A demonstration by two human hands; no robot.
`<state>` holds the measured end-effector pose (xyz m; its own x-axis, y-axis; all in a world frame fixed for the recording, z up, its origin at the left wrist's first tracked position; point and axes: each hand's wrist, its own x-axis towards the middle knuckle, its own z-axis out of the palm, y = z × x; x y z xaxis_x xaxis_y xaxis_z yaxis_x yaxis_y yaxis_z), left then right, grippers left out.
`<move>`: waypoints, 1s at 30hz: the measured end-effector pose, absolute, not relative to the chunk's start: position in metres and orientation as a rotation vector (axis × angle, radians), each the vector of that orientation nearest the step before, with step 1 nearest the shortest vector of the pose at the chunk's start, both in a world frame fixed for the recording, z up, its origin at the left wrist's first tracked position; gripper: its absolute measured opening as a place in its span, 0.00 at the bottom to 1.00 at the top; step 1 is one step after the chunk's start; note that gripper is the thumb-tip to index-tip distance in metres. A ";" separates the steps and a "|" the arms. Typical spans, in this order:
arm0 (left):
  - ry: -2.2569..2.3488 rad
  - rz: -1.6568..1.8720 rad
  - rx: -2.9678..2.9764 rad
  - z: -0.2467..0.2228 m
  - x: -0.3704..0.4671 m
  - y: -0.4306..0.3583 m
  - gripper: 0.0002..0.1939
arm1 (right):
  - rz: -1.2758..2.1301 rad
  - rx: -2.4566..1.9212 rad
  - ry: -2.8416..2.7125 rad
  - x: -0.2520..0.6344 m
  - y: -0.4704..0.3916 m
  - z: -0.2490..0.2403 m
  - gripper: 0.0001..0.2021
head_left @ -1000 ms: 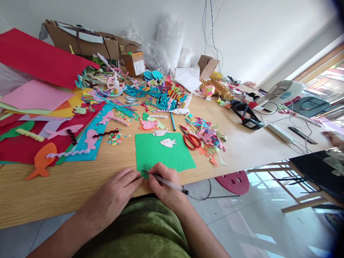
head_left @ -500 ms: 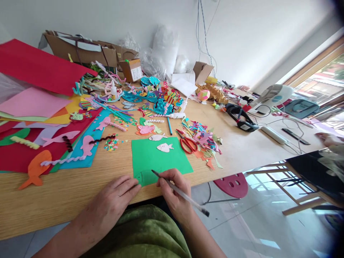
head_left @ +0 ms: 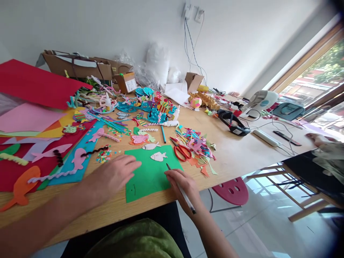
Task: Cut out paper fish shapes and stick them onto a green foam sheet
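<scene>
My right hand (head_left: 185, 186) holds a pen (head_left: 186, 199) with a black cap end, its tip pointing up and left over the right part of a green paper sheet (head_left: 150, 179). Near the sheet's left edge is my left hand (head_left: 115, 175), slightly blurred, fingers stretched out and nothing seen in them. Pencil-thin dark lines of a fish head mark the sheet's lower left. Two white paper fish, one (head_left: 158, 156) on the sheet and another (head_left: 151, 146) at its top edge, lie ahead. Red-handled scissors (head_left: 182, 153) lie beside the sheet's right edge.
Paper scraps (head_left: 197, 143) heap behind the scissors, and a teal marker (head_left: 163, 134) lies near. Coloured sheets (head_left: 77, 168) with paper fish cover the left. Cardboard boxes (head_left: 77, 66) stand against the wall. A headset (head_left: 233, 122) and power strip (head_left: 266, 138) lie right; another person's hand (head_left: 318, 139) shows far right.
My left hand has lifted from the sheet's lower left and moved up and left. My right hand, with the pen, has moved right, away from the drawn fish. The view has shifted.
</scene>
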<state>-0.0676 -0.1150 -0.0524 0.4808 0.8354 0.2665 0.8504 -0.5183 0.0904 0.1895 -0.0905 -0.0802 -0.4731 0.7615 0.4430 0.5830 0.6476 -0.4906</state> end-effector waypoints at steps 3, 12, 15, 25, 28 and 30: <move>-1.649 -0.264 -2.767 -0.048 -0.066 -0.072 0.16 | 0.321 -1.067 -2.313 0.191 -0.088 -0.079 0.09; -1.667 -0.130 -2.879 -0.050 -0.044 0.005 0.13 | 0.316 -1.078 -2.405 0.203 -0.072 -0.081 0.10; -1.701 -0.094 -2.890 -0.041 -0.051 0.021 0.09 | 0.325 -1.068 -2.432 0.203 -0.059 -0.075 0.11; -1.894 0.075 -2.825 -0.026 -0.089 0.055 0.09 | 0.302 -1.002 -2.800 0.177 -0.014 -0.047 0.12; -1.895 0.163 -2.817 -0.032 -0.084 0.054 0.10 | 0.226 -0.992 -2.872 0.170 -0.010 -0.048 0.08; -1.864 0.202 -2.825 -0.035 -0.081 0.053 0.11 | 0.149 -0.996 -2.887 0.167 -0.010 -0.049 0.07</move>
